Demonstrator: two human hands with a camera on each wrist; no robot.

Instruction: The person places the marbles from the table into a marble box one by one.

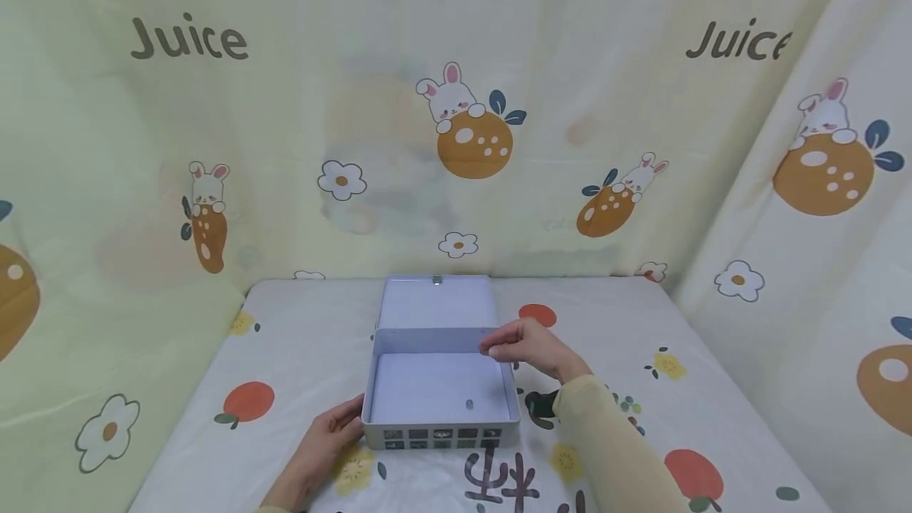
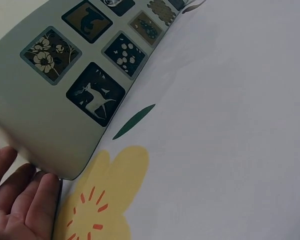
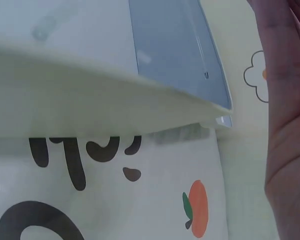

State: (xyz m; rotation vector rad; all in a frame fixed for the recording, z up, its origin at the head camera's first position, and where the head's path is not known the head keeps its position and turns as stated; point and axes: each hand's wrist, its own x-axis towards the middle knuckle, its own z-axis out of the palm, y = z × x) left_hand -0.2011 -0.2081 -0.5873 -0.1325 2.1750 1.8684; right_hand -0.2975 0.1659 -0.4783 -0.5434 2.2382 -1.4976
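A shallow pale metal box (image 1: pixel 440 435) sits with its lid (image 1: pixel 438 303) laid back behind it. On its white floor, near the front right, lies a small translucent piece (image 1: pixel 469 404), which shows as a short clear cylinder (image 3: pixel 44 27) in the right wrist view. My left hand (image 1: pixel 329 435) touches the box's left side near the front corner, its fingertips (image 2: pixel 49 187) against the wall. Over the back right part of the box hovers my right hand (image 1: pixel 530 345), fingers extended and thumb close beneath them. Nothing shows between them.
Small dark picture squares (image 2: pixel 96 95) decorate the box's front wall. A printed white cloth (image 1: pixel 299 339) covers the table. Behind and at both sides hang curtains (image 1: pixel 285 101) with rabbits and oranges. A dark device (image 1: pixel 541 404) shows by the right wrist.
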